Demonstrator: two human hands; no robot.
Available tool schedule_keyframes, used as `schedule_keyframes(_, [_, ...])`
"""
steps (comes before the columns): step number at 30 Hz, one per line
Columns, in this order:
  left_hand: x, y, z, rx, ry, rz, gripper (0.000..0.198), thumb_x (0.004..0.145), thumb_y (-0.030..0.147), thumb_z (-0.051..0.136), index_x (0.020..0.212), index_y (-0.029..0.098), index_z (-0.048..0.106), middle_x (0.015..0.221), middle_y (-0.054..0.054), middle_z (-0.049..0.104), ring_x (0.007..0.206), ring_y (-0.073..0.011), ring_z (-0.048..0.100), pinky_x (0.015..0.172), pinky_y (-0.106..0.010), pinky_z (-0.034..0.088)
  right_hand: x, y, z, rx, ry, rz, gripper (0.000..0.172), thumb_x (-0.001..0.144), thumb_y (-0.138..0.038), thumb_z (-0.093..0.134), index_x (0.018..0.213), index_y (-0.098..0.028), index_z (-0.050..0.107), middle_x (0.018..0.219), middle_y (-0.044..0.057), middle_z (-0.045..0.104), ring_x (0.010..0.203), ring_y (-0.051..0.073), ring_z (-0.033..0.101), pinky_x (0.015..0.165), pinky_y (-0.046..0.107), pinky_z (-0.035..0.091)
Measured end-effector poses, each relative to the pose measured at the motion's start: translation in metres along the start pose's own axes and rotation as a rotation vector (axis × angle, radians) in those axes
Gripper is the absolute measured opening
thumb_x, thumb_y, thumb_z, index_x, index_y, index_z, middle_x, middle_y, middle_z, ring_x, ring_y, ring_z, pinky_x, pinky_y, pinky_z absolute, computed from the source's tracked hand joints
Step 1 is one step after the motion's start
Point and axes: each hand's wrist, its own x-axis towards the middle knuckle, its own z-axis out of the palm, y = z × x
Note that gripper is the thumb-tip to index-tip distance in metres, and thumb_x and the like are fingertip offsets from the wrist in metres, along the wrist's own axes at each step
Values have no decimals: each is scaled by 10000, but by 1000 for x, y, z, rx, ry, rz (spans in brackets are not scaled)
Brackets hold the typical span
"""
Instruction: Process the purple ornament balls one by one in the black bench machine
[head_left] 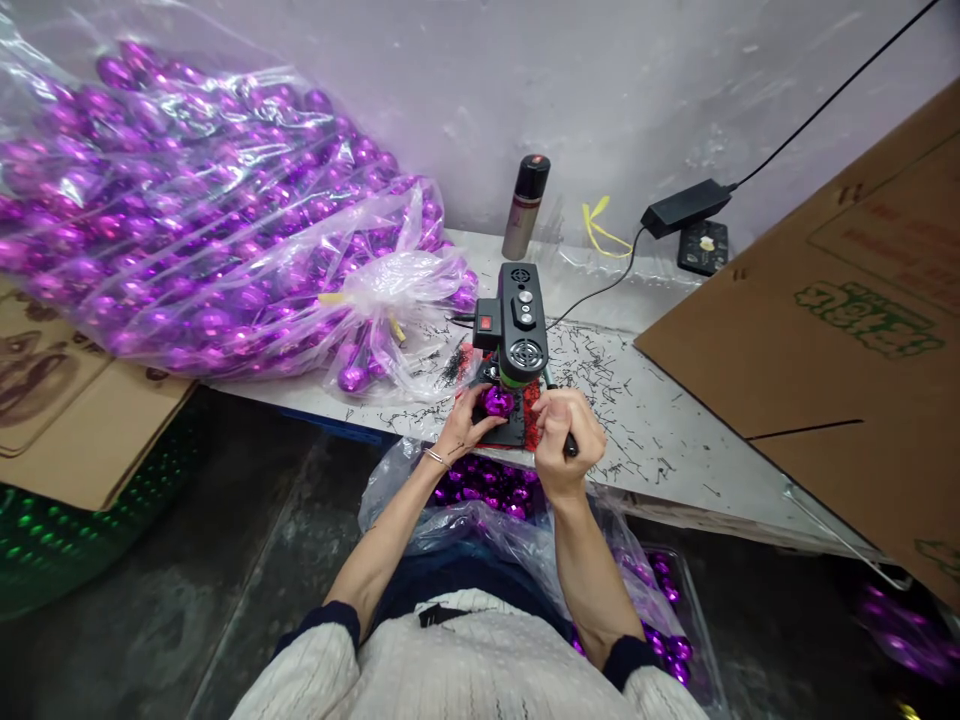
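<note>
My left hand [465, 425] has its thumb and fingers closed around a shiny purple ball ornament [499, 401]. The ball sits under the head of a small black bench press machine [523, 315], above its dark base plate [504, 432]. My right hand [568, 430] is wrapped in a fist round the machine's lever handle [571, 446], whose black end shows below the fingers. Red material [532, 412] lies under the machine. Just below the table edge, a clear plastic bag [405, 490] of purple balls lies open between my forearms.
A large tied clear bag of purple balls [225, 220] fills the left. Behind the machine stand a spray can [525, 205], a yellow tie [600, 225] and a power adapter [686, 207]. Dark scraps [637, 410] litter the table [675, 450]. A cardboard box [817, 330] is at right.
</note>
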Motion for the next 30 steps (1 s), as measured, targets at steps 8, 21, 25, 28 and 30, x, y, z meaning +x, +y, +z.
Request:
schedule_keyframes(8, [5,8,-1,77,10,16,600,899,480,724,1389,199,520,1315,-138,658,1245,-298,630,1095,-463,489,2,-2,-1,-2,-11,-17,289,971,-118,460,718,-213,560,693,6,610,690,142,606,641,298,457])
schedule_keyframes(21, [2,0,7,93,7,20,651,858,472,769,1397,196,531,1343,-145,660,1265,-310,630,1158,-514,428,-14,9,0,-39,-19,-59,270,971,-137,449,734,-222,547,674,1,587,703,153,624,646,304,472])
schedule_keyframes(25, [1,-1,6,64,7,33,634,862,467,764,1387,194,535,1339,-145,659,1272,-312,623,1130,-502,456,-30,21,4,-28,-3,-110,249,974,-151,448,755,-224,540,717,7,617,677,142,621,622,288,491])
schedule_keyframes(28, [0,-2,7,34,16,39,626,870,473,755,1383,189,535,1335,-150,658,1260,-306,627,1093,-477,488,-42,33,8,-21,17,-133,238,989,-201,438,780,-225,549,758,20,637,680,146,626,604,287,498])
schedule_keyframes(30, [0,-2,8,27,25,35,623,870,473,755,1382,193,537,1327,-147,659,1246,-301,634,1081,-471,498,-46,38,10,-15,26,-137,240,997,-228,434,786,-228,549,772,23,644,688,152,627,619,301,502])
